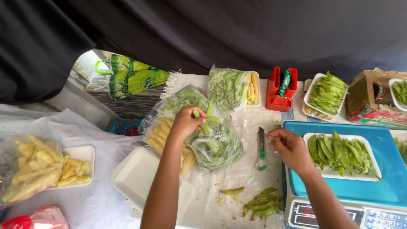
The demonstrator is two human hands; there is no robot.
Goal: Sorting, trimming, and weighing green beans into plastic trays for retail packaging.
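The head camera looks down at a table full of vegetables. The landmark here is the blue scale (392,182), low on the right side.

The left hand (186,123) is away from the scale, over a clear plastic bag of green pea pods (216,146). Its fingers are curled and pinch a pea pod (196,114) at the open top of the bag. The pod is smooth, flat and bright green, and it sticks up between the fingertips. The bag is crinkly and shiny, and it leans on a bag of baby corn (159,135).

The right hand (288,146) is just beside the scale's near corner. Its fingers are bent loosely and hold nothing that can be seen. It sits close to a white tray (375,171) on the scale, which has pea pods laid in a row.

It looks like pods are being taken from the bag to fill the tray. The next move needs a gentle carry across to the scale, so the thin pod does not bend or slip.

Between the bag and the scale lies a green cutter knife (261,149). A few loose pods (260,202) lie on the table just in front of the scale.
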